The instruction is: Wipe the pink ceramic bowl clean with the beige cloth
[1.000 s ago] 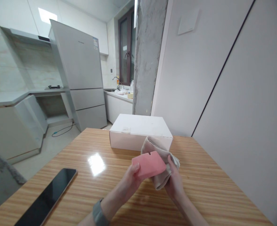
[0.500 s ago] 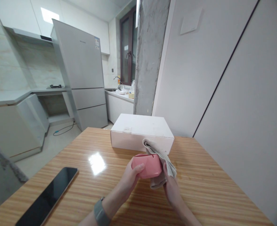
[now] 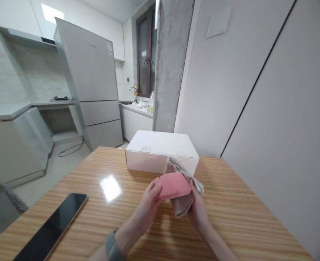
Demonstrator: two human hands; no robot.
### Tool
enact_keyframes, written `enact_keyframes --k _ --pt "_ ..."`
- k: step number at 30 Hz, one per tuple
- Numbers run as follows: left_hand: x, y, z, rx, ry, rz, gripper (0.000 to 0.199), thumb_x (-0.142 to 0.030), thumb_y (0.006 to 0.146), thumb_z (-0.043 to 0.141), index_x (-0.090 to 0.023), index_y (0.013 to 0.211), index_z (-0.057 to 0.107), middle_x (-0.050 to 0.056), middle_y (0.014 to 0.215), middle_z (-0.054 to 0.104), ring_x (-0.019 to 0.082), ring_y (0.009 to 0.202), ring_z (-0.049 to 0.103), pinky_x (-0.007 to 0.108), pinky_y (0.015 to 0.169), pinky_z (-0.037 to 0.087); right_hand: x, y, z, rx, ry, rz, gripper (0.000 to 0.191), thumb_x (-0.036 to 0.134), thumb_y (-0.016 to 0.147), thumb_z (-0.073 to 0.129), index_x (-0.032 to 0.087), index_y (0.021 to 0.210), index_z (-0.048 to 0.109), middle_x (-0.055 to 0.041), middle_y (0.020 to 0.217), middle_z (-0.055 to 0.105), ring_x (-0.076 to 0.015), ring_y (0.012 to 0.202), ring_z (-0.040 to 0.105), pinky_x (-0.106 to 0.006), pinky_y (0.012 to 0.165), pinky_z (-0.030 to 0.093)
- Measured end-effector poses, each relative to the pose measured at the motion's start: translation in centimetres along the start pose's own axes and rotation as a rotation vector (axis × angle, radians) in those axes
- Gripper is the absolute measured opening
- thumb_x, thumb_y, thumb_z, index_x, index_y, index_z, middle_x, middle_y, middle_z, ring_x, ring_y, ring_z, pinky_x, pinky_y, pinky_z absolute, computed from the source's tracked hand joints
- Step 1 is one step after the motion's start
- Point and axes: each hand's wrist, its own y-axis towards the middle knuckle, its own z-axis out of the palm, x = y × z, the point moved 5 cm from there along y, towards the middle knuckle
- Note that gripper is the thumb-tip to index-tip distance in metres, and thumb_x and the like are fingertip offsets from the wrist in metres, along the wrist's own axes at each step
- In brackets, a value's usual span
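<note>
While the left hand (image 3: 149,203) closes its fingers on a flat pink plastic case (image 3: 173,185) above the striped wooden table (image 3: 244,224), the right hand (image 3: 199,212) clutches a crumpled beige cloth (image 3: 181,203) against its underside. Just behind sits a white cardboard box (image 3: 162,148); a black phone (image 3: 51,226) lies well to the left.

The counter (image 3: 230,224) is glossy wood with striped grain, catching a bright glare on its left half. A closed white box (image 3: 161,151) sits at its far edge by the wall. A dark phone (image 3: 52,226) lies face up near the left front corner.
</note>
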Motion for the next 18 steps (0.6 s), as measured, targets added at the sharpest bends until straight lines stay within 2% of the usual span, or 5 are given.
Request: enact_keyframes --k 3,7,12,16,18 --pt "0.8 -0.2 0.4 0.101 -0.072 -0.047 0.043 -0.04 0.087 0.055 -0.016 0.123 0.056 0.011 0.126 0.06 0.027 0.121 0.05 0.038 0.101 0.038 -0.4 -0.6 0.4 0.012 0.037 0.08 0.046 0.059 0.074 0.062 0.024 0.103 0.07 -0.0038 0.1 0.074 -0.0287 0.101 0.065 -0.043 0.091 0.048" --pt "1.3 0.0 0.5 0.099 -0.106 -0.098 0.047 -0.041 0.086 0.057 -0.015 0.125 0.054 0.012 0.128 0.058 0.029 0.122 0.049 0.042 0.103 0.037 -0.8 -0.6 0.1 0.006 0.03 0.088 0.049 0.059 0.076 0.061 0.024 0.109 0.068 -0.0045 0.103 0.073 -0.0286 0.1 0.065 -0.043 0.091 0.049" --pt "0.4 0.3 0.0 -0.021 -0.004 0.016 0.047 -0.04 0.076 0.069 -0.014 0.113 0.058 0.013 0.118 0.062 0.028 0.113 0.055 0.04 0.099 0.04 -0.8 -0.6 -0.1 0.038 -0.044 0.002 0.049 0.06 0.079 0.057 0.026 0.113 0.067 -0.0034 0.117 0.068 -0.0261 0.118 0.055 -0.041 0.104 0.039" --pt "-0.2 0.2 -0.9 -0.177 0.128 0.089 0.053 -0.037 0.071 0.073 -0.015 0.115 0.052 0.012 0.112 0.062 0.024 0.1 0.059 0.035 0.087 0.046 -0.8 -1.1 -1.2 -0.069 -0.246 -0.041 0.053 0.066 0.071 0.062 0.027 0.106 0.07 -0.0045 0.12 0.066 -0.0274 0.127 0.046 -0.043 0.111 0.03" --pt "-0.2 0.1 -1.3 -0.242 0.203 0.105 0.058 -0.037 0.068 0.075 -0.016 0.116 0.05 0.012 0.109 0.063 0.023 0.096 0.06 0.034 0.084 0.047 -0.7 -1.6 -1.3 -0.064 -0.32 -0.089 0.054 0.066 0.07 0.063 0.026 0.105 0.071 -0.0056 0.122 0.065 -0.0283 0.13 0.044 -0.043 0.112 0.029"
